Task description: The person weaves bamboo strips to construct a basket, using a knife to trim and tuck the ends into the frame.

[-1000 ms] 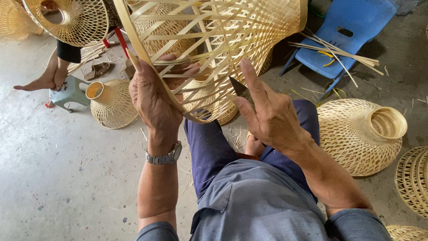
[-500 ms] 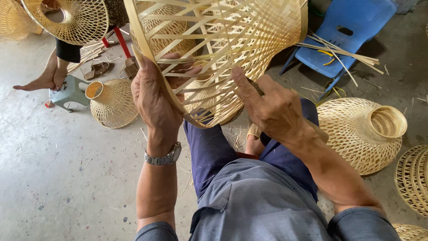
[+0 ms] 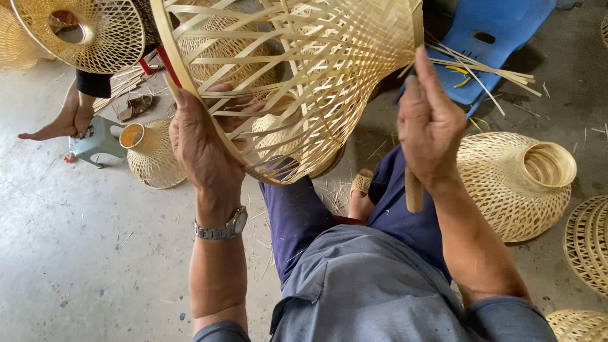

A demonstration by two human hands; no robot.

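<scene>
While the woven bamboo lampshade (image 3: 304, 82) is clamped at its rim by the left hand (image 3: 202, 145), fingers curled inside, a wooden-handled tool (image 3: 413, 183) is gripped upright in the right hand (image 3: 430, 126), beside its narrow end.

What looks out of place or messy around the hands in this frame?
Nothing looks damaged. Loose bamboo strips lie across the blue plastic chair, and splinters litter the concrete floor beneath the woven bamboo lampshade gripped by the left hand.
</scene>
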